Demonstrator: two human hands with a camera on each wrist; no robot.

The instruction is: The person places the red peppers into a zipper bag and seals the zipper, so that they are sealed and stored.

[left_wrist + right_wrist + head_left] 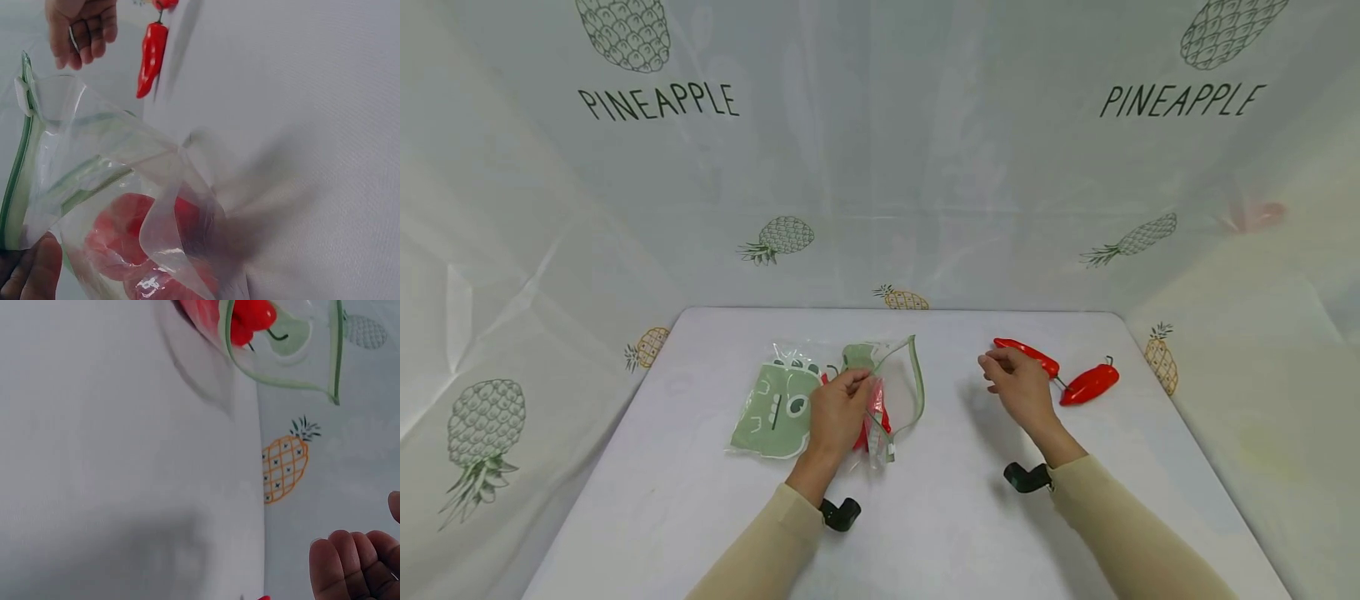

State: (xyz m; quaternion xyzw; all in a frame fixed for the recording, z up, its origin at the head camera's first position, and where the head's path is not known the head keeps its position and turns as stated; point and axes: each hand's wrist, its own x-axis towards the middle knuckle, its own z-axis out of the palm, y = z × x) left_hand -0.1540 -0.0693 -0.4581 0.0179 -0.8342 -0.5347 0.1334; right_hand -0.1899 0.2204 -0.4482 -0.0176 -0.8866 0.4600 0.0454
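Left hand (842, 408) pinches bag (880, 400) mouth open, peppers inside. Right hand (1018, 383) loosely curled, empty; two peppers (1090, 384) just right of it, long axes roughly left-right on worktop (925, 517).

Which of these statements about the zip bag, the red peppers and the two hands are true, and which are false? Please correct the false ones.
1. The left hand holds the zip bag open. True.
2. The zip bag is empty. False: red peppers already lie inside it, as the left wrist view shows.
3. Two red peppers lie on the table beside the right hand. True.
4. The right hand grips a pepper firmly. False: its fingers are loosely curled near the peppers and hold nothing.
5. A second bag with a green print lies to the left of the left hand. True.
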